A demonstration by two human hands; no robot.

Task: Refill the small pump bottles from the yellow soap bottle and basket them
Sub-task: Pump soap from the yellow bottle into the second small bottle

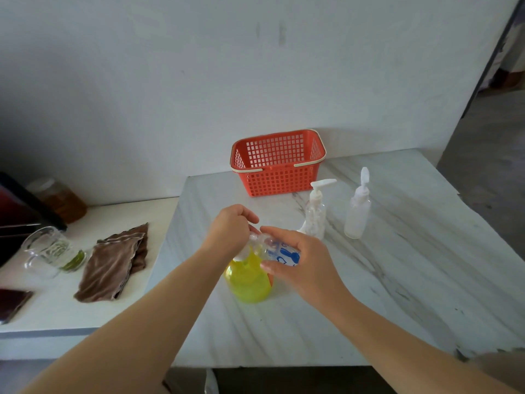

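A yellow soap bottle (pixel 248 281) stands on the marble table (pixel 369 294). Just above it my right hand (pixel 301 260) grips a small clear bottle with blue print (pixel 284 253), tilted with its neck to the left. My left hand (pixel 230 230) pinches the pump cap (pixel 254 238) at that bottle's neck. Two more small pump bottles stand to the right: a clear one (pixel 316 216) and a frosted white one (pixel 358 213). An orange basket (pixel 277 163) sits at the back against the wall with nothing visible inside.
A lower white counter on the left holds a brown cloth (pixel 116 263), a glass jug (pixel 48 250), a jar (pixel 61 199) and a dark flat object (pixel 12 304). The table's right edge drops to the floor (pixel 488 166).
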